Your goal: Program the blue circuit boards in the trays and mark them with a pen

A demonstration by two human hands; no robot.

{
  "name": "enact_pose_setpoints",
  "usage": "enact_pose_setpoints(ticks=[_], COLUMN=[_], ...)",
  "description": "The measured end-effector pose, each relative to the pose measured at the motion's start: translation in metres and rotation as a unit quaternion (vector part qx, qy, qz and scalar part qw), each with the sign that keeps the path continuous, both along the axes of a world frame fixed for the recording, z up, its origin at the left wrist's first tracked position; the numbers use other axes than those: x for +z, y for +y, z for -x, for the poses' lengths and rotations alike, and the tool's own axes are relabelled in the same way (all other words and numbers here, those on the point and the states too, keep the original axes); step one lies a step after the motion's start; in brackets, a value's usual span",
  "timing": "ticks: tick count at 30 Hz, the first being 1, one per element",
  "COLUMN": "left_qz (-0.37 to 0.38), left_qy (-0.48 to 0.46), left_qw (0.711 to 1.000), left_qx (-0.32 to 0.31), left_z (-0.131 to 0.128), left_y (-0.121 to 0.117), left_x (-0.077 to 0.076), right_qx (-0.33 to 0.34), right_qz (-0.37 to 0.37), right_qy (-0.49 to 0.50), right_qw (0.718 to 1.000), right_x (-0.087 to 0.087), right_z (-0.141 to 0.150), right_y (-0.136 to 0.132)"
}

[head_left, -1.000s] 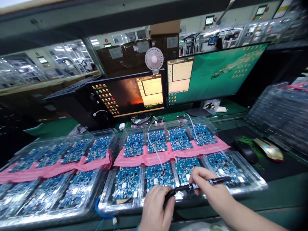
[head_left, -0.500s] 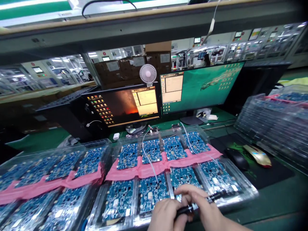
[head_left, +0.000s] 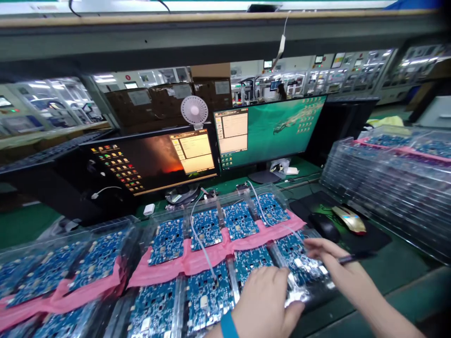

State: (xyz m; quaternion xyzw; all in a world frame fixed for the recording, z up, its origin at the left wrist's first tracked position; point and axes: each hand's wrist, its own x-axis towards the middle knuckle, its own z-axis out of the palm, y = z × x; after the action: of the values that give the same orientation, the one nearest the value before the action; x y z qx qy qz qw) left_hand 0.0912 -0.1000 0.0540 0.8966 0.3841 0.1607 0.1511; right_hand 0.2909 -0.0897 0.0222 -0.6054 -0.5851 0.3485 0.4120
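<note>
This is a big factory room with bright lights and rows of machines far at the back. A long work bench (head_left: 387, 286) has a green top. Two computer screens stand on it, a dark one (head_left: 151, 162) and a green one (head_left: 268, 131), with a small white fan (head_left: 194, 110) up between them. Brown cardboard boxes (head_left: 151, 101) sit behind the screens. Near the front lie clear plastic trays (head_left: 164, 220) full of blue circuit boards (head_left: 207, 300), and pink strips (head_left: 214, 253) run between the rows. On the right, a black mouse (head_left: 324, 226) and a gold mouse (head_left: 348, 219) sit on a dark mat (head_left: 373, 241), next to a tall stack of clear trays (head_left: 380, 178). The left hand (head_left: 262, 300), with a blue wristband (head_left: 228, 326), rests on the front tray, and its fingers lie close together, bent down near shiny plastic (head_left: 298, 281). The right hand (head_left: 333, 263) is just beside it, over a board, and its fingers pinch a black pen (head_left: 354, 257) that points to the right.
</note>
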Motion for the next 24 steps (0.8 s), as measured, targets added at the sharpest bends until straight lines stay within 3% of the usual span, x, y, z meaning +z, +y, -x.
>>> enact_pose_setpoints(ticks=[2,4,8,13,17,24], left_qz=[-0.038,-0.076,-0.121,-0.112,-0.121,-0.111], left_qy=[0.051,0.079,0.111,0.131,0.121,0.121], left_qw=[0.997,0.989,0.974,0.970,0.971,0.974], left_qx=[-0.044,-0.097,-0.157,-0.170,-0.166,-0.158], left_z=[-0.008,-0.017,-0.036,-0.043,-0.041,-0.041], left_y=[0.009,0.018,0.036,0.048,0.048,0.047], left_x=[0.000,-0.005,-0.023,-0.043,-0.048,-0.046], right_qx=[-0.025,-0.001,0.045,0.057,0.036,-0.004], right_qz=[0.032,0.068,0.139,0.152,0.123,0.107], right_qy=[-0.159,-0.297,-0.441,-0.493,-0.517,-0.476], right_qw=[0.986,0.953,0.886,0.855,0.846,0.873], right_x=[-0.006,-0.011,-0.015,-0.025,-0.039,-0.040], right_z=[-0.015,-0.020,-0.011,-0.006,-0.008,-0.009], right_y=[0.010,0.017,0.029,0.041,0.041,0.037])
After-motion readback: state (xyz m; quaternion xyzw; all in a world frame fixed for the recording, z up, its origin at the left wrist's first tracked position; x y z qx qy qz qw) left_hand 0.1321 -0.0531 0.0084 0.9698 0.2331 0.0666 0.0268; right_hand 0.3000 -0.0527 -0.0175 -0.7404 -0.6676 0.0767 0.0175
